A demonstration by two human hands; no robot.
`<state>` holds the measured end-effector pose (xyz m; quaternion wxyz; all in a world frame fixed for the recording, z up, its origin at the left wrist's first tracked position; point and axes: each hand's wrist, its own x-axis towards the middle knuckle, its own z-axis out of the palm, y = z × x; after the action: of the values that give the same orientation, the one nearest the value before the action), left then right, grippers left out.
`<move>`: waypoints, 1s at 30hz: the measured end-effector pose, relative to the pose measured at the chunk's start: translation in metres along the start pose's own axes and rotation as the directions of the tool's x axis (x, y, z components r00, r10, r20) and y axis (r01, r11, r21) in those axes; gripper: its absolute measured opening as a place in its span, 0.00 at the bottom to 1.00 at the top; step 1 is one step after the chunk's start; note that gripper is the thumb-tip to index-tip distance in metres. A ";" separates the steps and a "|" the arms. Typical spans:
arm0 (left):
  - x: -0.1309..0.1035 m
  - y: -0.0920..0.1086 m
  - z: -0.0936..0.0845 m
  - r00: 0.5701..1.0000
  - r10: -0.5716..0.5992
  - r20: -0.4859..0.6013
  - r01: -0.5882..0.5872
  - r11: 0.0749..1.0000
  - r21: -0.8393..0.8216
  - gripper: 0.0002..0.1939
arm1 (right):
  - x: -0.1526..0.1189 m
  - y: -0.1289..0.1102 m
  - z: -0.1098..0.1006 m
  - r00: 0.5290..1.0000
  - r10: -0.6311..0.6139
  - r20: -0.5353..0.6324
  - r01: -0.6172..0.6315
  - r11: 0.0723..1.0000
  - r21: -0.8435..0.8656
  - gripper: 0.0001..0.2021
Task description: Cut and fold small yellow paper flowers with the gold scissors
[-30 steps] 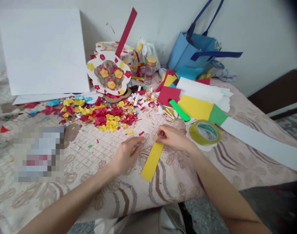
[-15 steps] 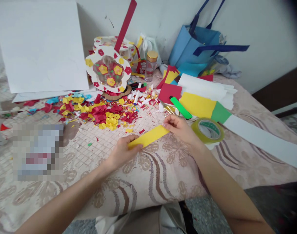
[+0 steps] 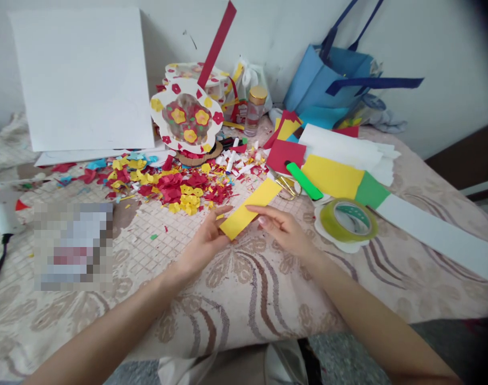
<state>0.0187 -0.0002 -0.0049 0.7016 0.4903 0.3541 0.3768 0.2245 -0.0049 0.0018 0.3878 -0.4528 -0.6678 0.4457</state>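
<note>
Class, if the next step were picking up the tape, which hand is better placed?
Right, probably. The right hand is nearer the tape roll; the left hand is farther off, holding the yellow strip near its lower end.

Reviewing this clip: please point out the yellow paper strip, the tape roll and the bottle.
Yellow paper strip [image 3: 239, 217]: head view, on its flat face.
Tape roll [image 3: 329, 222]: head view, on its left side.
Bottle [image 3: 252, 116]: head view, on its clear body.
</note>
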 end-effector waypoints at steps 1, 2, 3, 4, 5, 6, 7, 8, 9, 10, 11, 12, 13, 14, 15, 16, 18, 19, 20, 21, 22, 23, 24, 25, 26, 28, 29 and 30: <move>0.000 -0.001 -0.001 0.998 0.051 0.027 -0.051 0.999 0.006 0.29 | 0.000 -0.001 -0.002 0.999 0.029 -0.041 -0.029 1.000 0.005 0.16; 0.000 -0.002 -0.002 0.994 0.098 0.047 -0.100 0.994 0.043 0.29 | 0.001 -0.003 -0.004 0.996 0.052 -0.075 -0.051 0.999 0.005 0.15; 0.000 -0.003 -0.003 0.989 0.139 0.052 -0.144 0.984 0.108 0.27 | 0.001 -0.004 -0.006 0.993 0.065 -0.101 -0.065 0.998 0.004 0.15; 0.000 -0.004 -0.003 0.984 0.174 0.043 -0.179 0.965 0.193 0.23 | 0.001 -0.005 -0.008 0.991 0.072 -0.117 -0.072 0.997 0.003 0.15; 0.000 -0.006 -0.004 0.978 0.205 0.023 -0.203 0.936 0.288 0.19 | 0.001 -0.005 -0.009 0.989 0.077 -0.124 -0.077 0.997 0.005 0.14; -0.001 -0.007 -0.004 0.972 0.236 0.001 -0.219 0.901 0.374 0.16 | 0.000 -0.006 -0.009 0.989 0.083 -0.123 -0.082 0.997 0.011 0.14; -0.002 -0.008 -0.004 0.965 0.262 -0.019 -0.227 0.868 0.441 0.14 | 0.000 -0.005 -0.008 0.989 0.088 -0.117 -0.087 0.996 0.018 0.14; -0.002 -0.008 -0.003 0.959 0.280 -0.036 -0.228 0.845 0.483 0.12 | 0.000 -0.004 -0.007 0.990 0.093 -0.106 -0.091 0.996 0.026 0.14; -0.003 -0.008 -0.003 0.956 0.290 -0.052 -0.227 0.836 0.500 0.11 | 0.000 -0.003 -0.005 0.991 0.094 -0.096 -0.091 0.995 0.031 0.15; -0.003 -0.008 -0.003 0.955 0.289 -0.067 -0.219 0.839 0.498 0.10 | 0.000 -0.001 -0.003 0.992 0.091 -0.089 -0.089 0.996 0.032 0.15; -0.003 -0.007 -0.002 0.958 0.275 -0.083 -0.205 0.856 0.475 0.09 | -0.001 0.000 -0.002 0.992 0.087 -0.086 -0.085 0.996 0.031 0.15; -0.002 -0.007 -0.002 0.964 0.249 -0.097 -0.183 0.881 0.435 0.08 | -0.001 0.002 0.000 0.993 0.080 -0.088 -0.078 0.997 0.026 0.15; -0.002 -0.006 -0.002 0.970 0.215 -0.112 -0.157 0.910 0.385 0.06 | -0.001 0.003 0.002 0.993 0.072 -0.094 -0.071 0.997 0.020 0.14; -0.001 -0.006 -0.002 0.975 0.179 -0.128 -0.128 0.935 0.329 0.06 | -0.002 0.004 0.003 0.993 0.065 -0.101 -0.064 0.998 0.015 0.14; -0.001 -0.005 -0.002 0.979 0.141 -0.147 -0.097 0.957 0.274 0.06 | -0.002 0.004 0.004 0.992 0.058 -0.108 -0.058 0.998 0.011 0.14; 0.000 -0.005 -0.002 0.981 0.103 -0.167 -0.064 0.973 0.222 0.06 | -0.003 0.005 0.006 0.992 0.052 -0.112 -0.052 0.999 0.008 0.14; 0.001 -0.004 -0.001 0.978 0.028 -0.205 -0.001 0.991 0.131 0.08 | -0.004 0.006 0.008 0.992 0.044 -0.116 -0.043 0.999 0.008 0.13; 0.001 -0.004 -0.001 0.977 -0.008 -0.215 0.028 0.996 0.089 0.08 | -0.005 0.006 0.008 0.993 0.043 -0.114 -0.042 0.999 0.008 0.13; 0.002 -0.004 0.000 0.976 -0.043 -0.214 0.055 0.997 0.048 0.09 | -0.005 0.006 0.009 0.993 0.042 -0.109 -0.041 0.999 0.010 0.13; 0.002 -0.004 0.000 0.976 -0.071 -0.205 0.075 0.997 0.011 0.09 | -0.006 0.006 0.009 0.994 0.040 -0.102 -0.039 0.999 0.014 0.12; 0.002 -0.003 0.000 0.977 -0.090 -0.193 0.087 0.996 -0.022 0.10 | -0.006 0.006 0.010 0.995 0.036 -0.094 -0.034 0.999 0.021 0.12; 0.002 -0.003 0.001 0.979 -0.101 -0.180 0.093 0.994 -0.049 0.12 | -0.007 0.006 0.010 0.996 0.029 -0.083 -0.026 0.999 0.032 0.11; 0.002 -0.003 0.001 0.980 -0.103 -0.173 0.091 0.993 -0.071 0.13 | -0.007 0.006 0.011 0.997 0.021 -0.070 -0.017 0.999 0.049 0.10; 0.002 -0.004 0.001 0.980 -0.098 -0.173 0.084 0.993 -0.087 0.15 | -0.007 0.006 0.012 0.998 0.012 -0.062 -0.008 0.997 0.072 0.09; 0.002 -0.004 0.000 0.980 -0.088 -0.179 0.071 0.993 -0.097 0.16 | -0.007 0.006 0.013 0.998 0.003 -0.067 0.004 0.994 0.106 0.08; 0.002 -0.005 0.000 0.978 -0.061 -0.200 0.040 0.994 -0.103 0.17 | -0.007 0.007 0.016 0.991 -0.013 -0.137 0.040 0.979 0.198 0.05; 0.003 -0.005 0.000 0.976 -0.044 -0.215 0.022 0.994 -0.104 0.17 | -0.006 0.007 0.019 0.979 -0.017 -0.203 0.068 0.966 0.248 0.05; 0.003 -0.005 -0.001 0.972 -0.027 -0.232 0.002 0.994 -0.105 0.17 | -0.006 0.008 0.021 0.960 -0.010 -0.281 0.097 0.951 0.294 0.06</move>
<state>0.0203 0.0013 -0.0104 0.6825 0.4031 0.4173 0.4444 0.2089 -0.0140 -0.0125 0.5544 -0.4268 -0.5424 0.4650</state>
